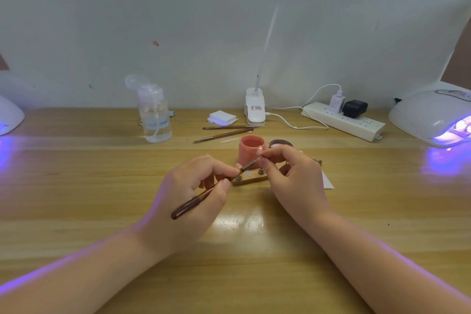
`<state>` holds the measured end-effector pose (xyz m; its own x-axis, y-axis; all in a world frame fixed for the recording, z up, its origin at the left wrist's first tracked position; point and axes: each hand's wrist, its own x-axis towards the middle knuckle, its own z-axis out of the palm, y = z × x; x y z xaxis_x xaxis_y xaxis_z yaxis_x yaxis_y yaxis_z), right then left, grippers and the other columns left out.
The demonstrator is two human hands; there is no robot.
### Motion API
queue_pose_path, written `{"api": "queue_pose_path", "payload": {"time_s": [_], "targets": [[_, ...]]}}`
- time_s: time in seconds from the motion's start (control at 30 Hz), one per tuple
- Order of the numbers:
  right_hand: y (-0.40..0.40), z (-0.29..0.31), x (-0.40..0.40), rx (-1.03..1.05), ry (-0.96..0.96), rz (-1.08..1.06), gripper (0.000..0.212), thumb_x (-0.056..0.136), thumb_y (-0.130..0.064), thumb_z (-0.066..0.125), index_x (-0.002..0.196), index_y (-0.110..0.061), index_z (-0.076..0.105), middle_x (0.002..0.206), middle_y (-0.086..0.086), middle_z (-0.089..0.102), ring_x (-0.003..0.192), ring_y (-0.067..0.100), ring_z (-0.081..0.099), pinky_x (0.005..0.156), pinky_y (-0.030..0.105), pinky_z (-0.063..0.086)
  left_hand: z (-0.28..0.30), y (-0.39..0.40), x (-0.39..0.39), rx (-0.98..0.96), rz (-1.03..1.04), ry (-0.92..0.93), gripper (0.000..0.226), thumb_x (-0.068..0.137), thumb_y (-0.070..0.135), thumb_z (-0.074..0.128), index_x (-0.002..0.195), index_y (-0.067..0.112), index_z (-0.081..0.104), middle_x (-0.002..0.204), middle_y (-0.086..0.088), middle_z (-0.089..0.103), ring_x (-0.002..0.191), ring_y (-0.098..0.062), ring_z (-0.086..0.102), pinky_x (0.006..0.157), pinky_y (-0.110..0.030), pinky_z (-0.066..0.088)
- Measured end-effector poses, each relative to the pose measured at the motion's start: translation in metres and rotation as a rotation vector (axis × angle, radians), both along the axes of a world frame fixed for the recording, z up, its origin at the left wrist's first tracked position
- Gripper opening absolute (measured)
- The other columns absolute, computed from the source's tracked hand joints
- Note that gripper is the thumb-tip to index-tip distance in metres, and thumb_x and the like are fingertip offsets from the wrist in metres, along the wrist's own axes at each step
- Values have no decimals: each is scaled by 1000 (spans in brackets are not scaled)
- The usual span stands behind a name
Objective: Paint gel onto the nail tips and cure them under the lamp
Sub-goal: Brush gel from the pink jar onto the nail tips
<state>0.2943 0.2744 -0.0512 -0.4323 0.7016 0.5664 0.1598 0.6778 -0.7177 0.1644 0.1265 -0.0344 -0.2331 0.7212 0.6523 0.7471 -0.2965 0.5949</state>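
Note:
My left hand (193, 186) grips a dark brown gel brush (204, 196), its bristle end pointing up and right to a small nail tip (262, 159). My right hand (295, 176) pinches that nail tip between thumb and forefinger, just in front of an open pink gel jar (251, 146). Below both hands lies a small wooden holder (251, 179) with metal pegs. A white curing lamp (430, 117) glows violet at the far right; another lamp (9, 117) glows at the far left edge.
A clear pump bottle (154, 115) stands at the back left. Two spare brushes (224, 132), white wipes (222, 118), a clip desk light base (255, 107), a jar lid (280, 145) and a power strip (344, 121) lie behind the jar. A white paper (327, 181) sits under my right hand.

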Motion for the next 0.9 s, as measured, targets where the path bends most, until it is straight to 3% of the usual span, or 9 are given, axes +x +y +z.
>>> {"api": "queue_pose_path", "payload": {"time_s": [0.13,0.23,0.4,0.53,0.67,0.8,0.9], "targets": [[0,-1,0,-4,-3,-6,8,85,-14,71,88,-22,72,75,-23,64,57,4,53,57,11,39,2,3,2,11,32,-32,20,89,24,57,103,36,65,87,13,66,75,-7,57,69,-10,42],[0,0,0,0,-9,-12,9,85,-14,70,88,-22,71,76,-24,64,58,4,54,58,13,40,2,3,3,-5,16,17,21,88,18,59,103,30,67,82,14,66,74,-4,57,69,-8,40],[1,0,0,-14,-11,-3,7,86,-16,70,90,-22,71,77,-22,66,63,12,60,60,25,48,4,0,4,30,21,-73,23,86,35,51,100,31,68,85,14,68,75,-7,59,68,-9,41],[0,-1,0,-1,-10,-8,9,86,-15,70,89,-23,71,76,-22,66,64,10,60,59,21,46,3,4,7,-5,36,-11,20,88,24,59,104,29,69,85,17,68,80,-3,59,71,-7,39],[0,-1,1,17,-24,-22,9,87,-15,69,91,-24,70,79,-22,65,66,2,57,58,14,41,2,-1,4,27,38,-3,22,84,31,49,92,29,69,79,15,66,77,-10,60,70,-13,42],[-3,0,1,119,-75,-67,7,87,-19,68,90,-25,71,78,-22,63,59,2,51,58,14,39,7,3,7,47,80,60,22,87,32,50,103,35,65,86,24,64,83,2,56,73,-7,38],[-4,1,1,179,-92,-87,8,87,-17,69,91,-23,71,81,-19,65,60,-4,48,59,13,38,5,4,6,12,58,121,20,88,27,55,104,30,66,89,22,63,83,-4,56,74,-10,38]]}}
